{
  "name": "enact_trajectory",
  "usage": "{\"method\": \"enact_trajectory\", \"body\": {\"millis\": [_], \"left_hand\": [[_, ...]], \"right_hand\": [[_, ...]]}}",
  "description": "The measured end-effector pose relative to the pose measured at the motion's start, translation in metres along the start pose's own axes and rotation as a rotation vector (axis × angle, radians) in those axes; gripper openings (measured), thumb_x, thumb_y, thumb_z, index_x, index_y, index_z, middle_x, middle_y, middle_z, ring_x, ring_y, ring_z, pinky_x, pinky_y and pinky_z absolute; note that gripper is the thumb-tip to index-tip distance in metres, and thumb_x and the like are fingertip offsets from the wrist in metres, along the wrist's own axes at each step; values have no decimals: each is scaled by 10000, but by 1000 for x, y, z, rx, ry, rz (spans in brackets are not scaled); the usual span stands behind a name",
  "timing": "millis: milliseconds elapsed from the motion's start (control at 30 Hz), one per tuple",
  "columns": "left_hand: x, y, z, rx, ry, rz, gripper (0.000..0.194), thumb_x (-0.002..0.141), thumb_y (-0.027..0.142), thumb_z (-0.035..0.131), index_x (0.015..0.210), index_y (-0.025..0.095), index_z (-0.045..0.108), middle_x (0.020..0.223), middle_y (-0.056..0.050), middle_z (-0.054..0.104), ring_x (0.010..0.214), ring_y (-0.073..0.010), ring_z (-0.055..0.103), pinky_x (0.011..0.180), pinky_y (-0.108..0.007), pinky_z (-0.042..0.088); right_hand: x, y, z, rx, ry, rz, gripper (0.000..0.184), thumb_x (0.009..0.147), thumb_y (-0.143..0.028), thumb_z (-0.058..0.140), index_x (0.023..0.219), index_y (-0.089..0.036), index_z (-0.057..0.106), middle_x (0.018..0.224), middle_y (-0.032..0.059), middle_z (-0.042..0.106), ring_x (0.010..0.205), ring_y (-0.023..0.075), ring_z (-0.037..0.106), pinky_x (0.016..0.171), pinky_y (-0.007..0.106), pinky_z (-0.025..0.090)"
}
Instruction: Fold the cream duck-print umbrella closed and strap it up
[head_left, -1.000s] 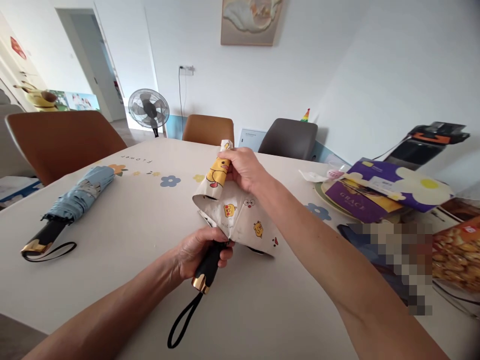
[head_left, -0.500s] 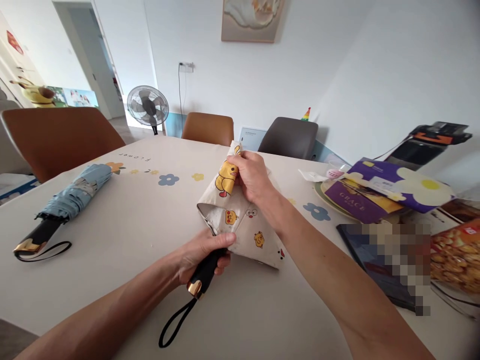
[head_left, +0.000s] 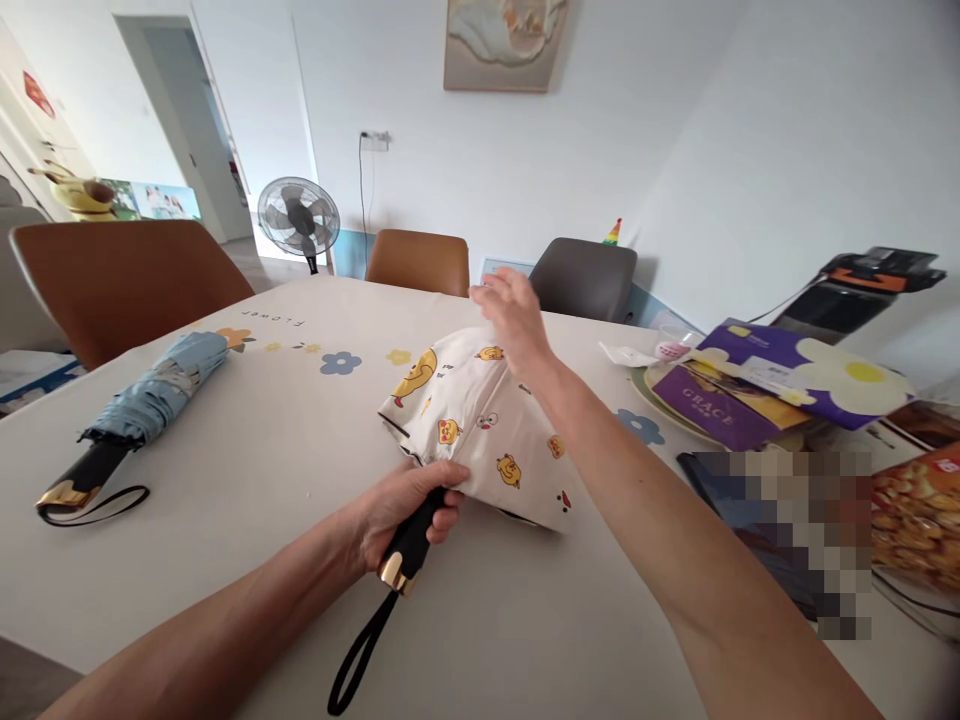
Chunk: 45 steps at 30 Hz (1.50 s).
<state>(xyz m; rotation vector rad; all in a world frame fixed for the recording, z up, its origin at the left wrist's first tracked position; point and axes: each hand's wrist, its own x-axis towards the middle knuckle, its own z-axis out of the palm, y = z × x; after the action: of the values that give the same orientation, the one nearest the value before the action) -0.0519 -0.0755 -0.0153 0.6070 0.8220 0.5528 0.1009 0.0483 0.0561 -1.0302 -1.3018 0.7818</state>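
Observation:
A white umbrella [head_left: 480,430] with yellow duck prints lies loosely folded in front of me, its canopy spread out in slack panels. My left hand [head_left: 420,505] is wrapped round its black handle, close under the canopy's edge. The handle's gold end and black wrist loop point toward me. Over the far end of the canopy hovers my right hand [head_left: 517,315], fingers apart and holding nothing. Off to the left rests a blue folded umbrella [head_left: 161,385] with a black and gold handle.
The white table [head_left: 247,480] has printed flowers. On the right are a purple box [head_left: 697,400], a purple and yellow-flowered package [head_left: 847,375], a dark flat item [head_left: 739,530] and a snack bag [head_left: 915,520]. Chairs and a fan [head_left: 298,218] stand beyond.
My right hand has let go of the gathered canopy cloth and moved slightly up and away. The cloth has dropped open and spread wider. My left hand keeps its grip.

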Motion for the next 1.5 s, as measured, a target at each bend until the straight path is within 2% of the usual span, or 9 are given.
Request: {"method": "enact_trajectory", "body": {"millis": [100,367,633,867,1000,1133,1267,1400,1500], "left_hand": [[1,5,-1,-108,34,-13,224,738,213,624,704,167,407,560,62,390,399,-15,325,333,-125,247],[-2,11,-2,-153,84,34,213,756,176,610,759,174,396,570,68,359,405,-13,312,329,-117,256],[2,9,-4,-183,130,19,215,766,171,602,788,182,388,575,73,331,401,-13,302,322,-118,253],[3,10,-3,-205,149,16,206,775,169,593,776,179,387,577,71,323,401,-13,306,320,-119,248],[3,10,-3,-204,164,11,198,787,166,577,771,177,380,578,69,325,398,-12,304,319,-119,252],[4,10,-4,-206,167,1,208,784,166,582,782,182,375,581,70,325,398,-14,306,318,-120,258],[5,10,-6,-221,137,-12,219,788,180,586,768,183,368,582,71,318,399,-15,307,316,-121,256],[5,10,-7,-253,110,-28,231,796,195,581,737,180,358,577,72,303,400,-12,298,312,-117,249],[4,10,-7,-268,99,-40,243,791,209,588,731,181,354,577,72,299,401,-13,298,312,-116,252]], "right_hand": [[-5,11,-27,-130,125,18,505,746,-373,591,1205,-237,431,1349,97,453,1243,229,427,1015,421,345],[-57,59,-80,-419,159,306,385,750,-458,536,1013,-186,604,1160,88,603,1086,254,532,912,362,402],[-79,84,-92,-458,183,236,314,754,-436,501,810,-171,659,896,53,673,868,222,583,728,302,420],[-84,93,-94,-469,213,215,329,734,-464,544,695,-160,664,892,58,669,853,223,572,708,295,406],[-85,92,-93,-313,309,164,192,672,-348,621,603,-169,633,785,24,643,789,188,554,696,273,405],[-80,72,-91,59,393,197,205,635,-307,659,549,-181,523,576,-32,502,590,133,487,570,250,403],[-74,51,-85,389,303,275,202,720,-384,571,654,-210,495,650,-4,566,648,172,568,610,287,472],[-79,54,-77,373,109,499,99,727,-274,484,746,-205,552,719,60,650,763,246,633,697,373,509],[-84,59,-77,406,-71,619,188,722,-253,485,851,-184,603,798,84,683,813,266,644,717,396,513]]}}
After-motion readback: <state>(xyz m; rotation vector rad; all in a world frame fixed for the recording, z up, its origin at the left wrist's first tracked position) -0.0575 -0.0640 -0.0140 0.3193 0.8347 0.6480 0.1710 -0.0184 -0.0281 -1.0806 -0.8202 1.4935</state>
